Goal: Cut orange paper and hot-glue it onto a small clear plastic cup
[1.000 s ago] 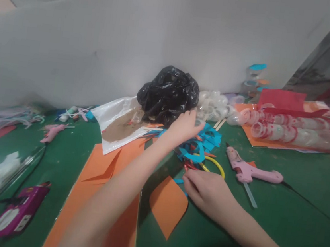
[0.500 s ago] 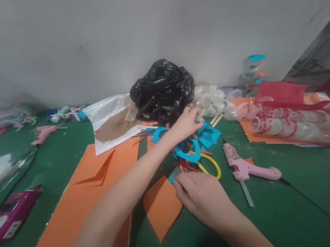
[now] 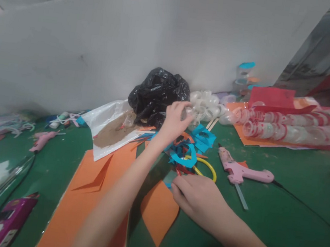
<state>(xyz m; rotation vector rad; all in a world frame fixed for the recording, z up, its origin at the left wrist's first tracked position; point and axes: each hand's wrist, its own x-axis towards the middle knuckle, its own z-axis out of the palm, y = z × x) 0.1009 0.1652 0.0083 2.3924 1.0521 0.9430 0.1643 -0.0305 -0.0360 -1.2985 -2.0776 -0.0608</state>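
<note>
My left hand (image 3: 176, 119) reaches out to the near edge of a pile of clear plastic cups (image 3: 205, 100). Its thumb and fingers curve around a clear cup (image 3: 188, 112), which is partly hidden by the fingers. Closer to me, my right hand (image 3: 199, 196) is closed low over the table, and what its fingers grip is hidden. By its fingertips lie a thin red piece (image 3: 179, 171) and a bit of blue and clear material. An orange leaf-shaped paper (image 3: 159, 215) lies beside that hand. Blue paper cutouts (image 3: 185, 154) and a yellow loop (image 3: 212, 169) lie between the hands.
A black plastic bag (image 3: 158, 94) stands by the wall, next to sand on a white sheet (image 3: 98, 153). Orange card (image 3: 88, 210) lies at left. A pink glue gun (image 3: 246, 172) with a cable is at right, before red-and-clear cup rows (image 3: 302, 134). Another glue gun (image 3: 42, 140) sits at left.
My left hand has drawn slightly left, with the clear cup now deeper between thumb and fingers. My right hand stays in place. The view has shifted a little.
</note>
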